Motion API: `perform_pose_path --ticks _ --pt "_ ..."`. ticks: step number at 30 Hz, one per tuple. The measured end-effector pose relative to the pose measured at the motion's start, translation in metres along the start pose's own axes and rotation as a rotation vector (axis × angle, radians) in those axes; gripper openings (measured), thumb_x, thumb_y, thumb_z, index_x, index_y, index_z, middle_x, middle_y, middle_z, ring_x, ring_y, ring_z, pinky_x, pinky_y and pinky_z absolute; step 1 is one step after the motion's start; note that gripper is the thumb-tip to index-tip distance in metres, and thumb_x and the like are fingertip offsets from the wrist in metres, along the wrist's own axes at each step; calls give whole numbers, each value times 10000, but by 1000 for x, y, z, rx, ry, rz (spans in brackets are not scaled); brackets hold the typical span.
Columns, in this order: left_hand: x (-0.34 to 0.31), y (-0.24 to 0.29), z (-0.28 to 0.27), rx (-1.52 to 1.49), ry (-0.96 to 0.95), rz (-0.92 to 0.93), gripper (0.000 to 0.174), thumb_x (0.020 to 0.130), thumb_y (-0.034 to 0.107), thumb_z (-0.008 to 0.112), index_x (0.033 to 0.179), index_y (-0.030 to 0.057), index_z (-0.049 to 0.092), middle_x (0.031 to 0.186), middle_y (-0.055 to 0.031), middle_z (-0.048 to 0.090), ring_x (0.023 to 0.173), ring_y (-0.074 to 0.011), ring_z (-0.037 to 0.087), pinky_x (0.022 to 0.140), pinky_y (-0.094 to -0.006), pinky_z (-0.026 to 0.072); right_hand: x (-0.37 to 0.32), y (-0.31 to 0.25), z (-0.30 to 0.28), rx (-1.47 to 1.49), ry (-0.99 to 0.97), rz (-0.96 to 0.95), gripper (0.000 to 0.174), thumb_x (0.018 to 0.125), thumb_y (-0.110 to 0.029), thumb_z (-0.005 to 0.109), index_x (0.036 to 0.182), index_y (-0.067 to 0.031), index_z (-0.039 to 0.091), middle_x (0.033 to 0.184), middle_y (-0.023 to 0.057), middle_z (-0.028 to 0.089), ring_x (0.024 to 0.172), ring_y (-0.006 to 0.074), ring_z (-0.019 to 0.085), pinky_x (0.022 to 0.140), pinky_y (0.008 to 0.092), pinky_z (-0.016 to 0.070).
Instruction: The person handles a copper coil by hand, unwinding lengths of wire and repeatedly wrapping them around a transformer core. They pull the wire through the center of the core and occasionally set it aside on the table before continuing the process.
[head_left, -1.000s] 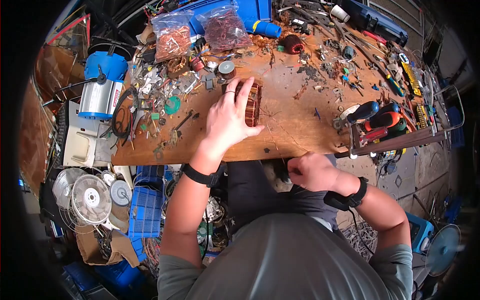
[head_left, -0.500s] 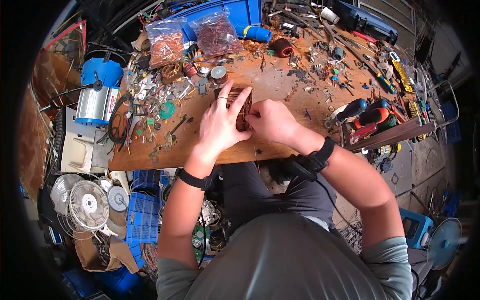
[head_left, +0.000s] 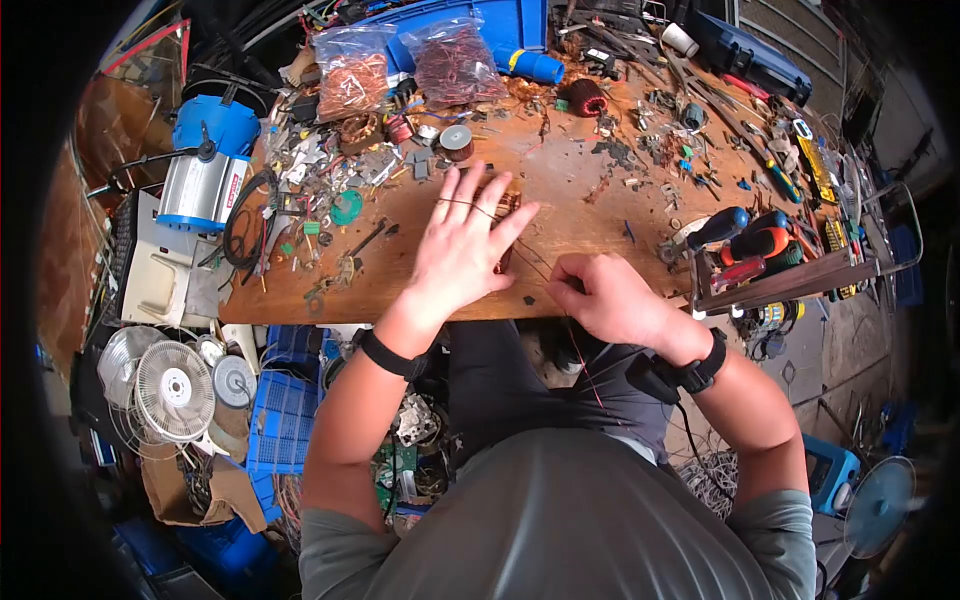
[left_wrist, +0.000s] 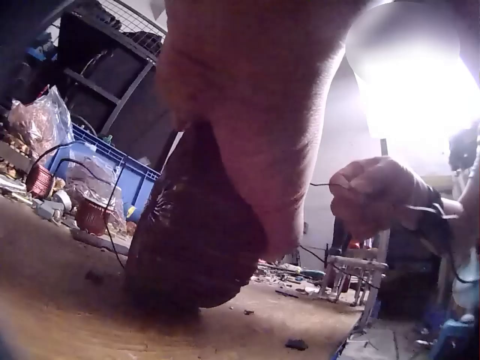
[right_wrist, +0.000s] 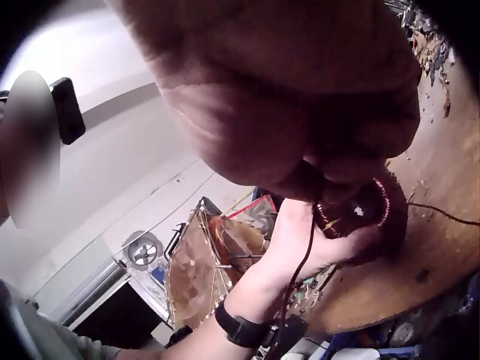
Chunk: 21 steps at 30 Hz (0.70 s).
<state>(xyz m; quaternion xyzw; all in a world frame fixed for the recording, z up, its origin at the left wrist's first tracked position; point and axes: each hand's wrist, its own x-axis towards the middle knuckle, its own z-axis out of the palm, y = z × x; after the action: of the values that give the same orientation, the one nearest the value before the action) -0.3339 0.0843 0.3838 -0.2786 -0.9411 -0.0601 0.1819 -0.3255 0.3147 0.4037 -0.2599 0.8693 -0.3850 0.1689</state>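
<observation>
On the workbench [head_left: 400,285], near its front edge, stands a ring-shaped copper wire coil [left_wrist: 187,232]. My left hand [head_left: 455,235] holds it, fingers spread over the top and thumb along the near side. In the right wrist view the coil's [right_wrist: 396,217] open centre shows bright copper strands round the rim. Just right of it, my right hand [head_left: 610,300] pinches a thin dark wire [head_left: 537,262] between thumb and curled fingers. From the pinch the wire leads back to the left hand, where it crosses the fingers. Its loose tail [head_left: 588,375] hangs over the lap.
Bags of copper scrap [head_left: 352,85], a blue bin [head_left: 480,25] and a small spool [head_left: 455,142] stand behind the coil. Scattered scraps cover the bench's left side. At right is a rack of screwdrivers [head_left: 720,226]. A blue-and-silver machine [head_left: 205,180] stands at left.
My right hand went from the bench's front edge up to the coil beside the left hand, then drew back right and toward the body with the wire. The left hand stayed over the coil.
</observation>
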Motion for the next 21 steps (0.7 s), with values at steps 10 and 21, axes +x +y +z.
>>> perform_pose_path --ticks 10,21 --pt "-9 11 15 -51 67 -84 950 594 284 898 1452 253 492 1564 -183 337 1456 -455 282 1195 -559 286 -44 -2 -23 50 -31 135 145 912 -172 660 915 -28 668 714 184 664 709 369 679 651 451 526" --pt "10 26 18 319 -36 94 657 740 297 747 1368 174 598 1496 -244 443 1482 -469 254 1237 -571 166 -35 19 -1 -14 -113 158 163 907 -195 666 922 -34 688 749 170 691 720 340 698 667 421 537"
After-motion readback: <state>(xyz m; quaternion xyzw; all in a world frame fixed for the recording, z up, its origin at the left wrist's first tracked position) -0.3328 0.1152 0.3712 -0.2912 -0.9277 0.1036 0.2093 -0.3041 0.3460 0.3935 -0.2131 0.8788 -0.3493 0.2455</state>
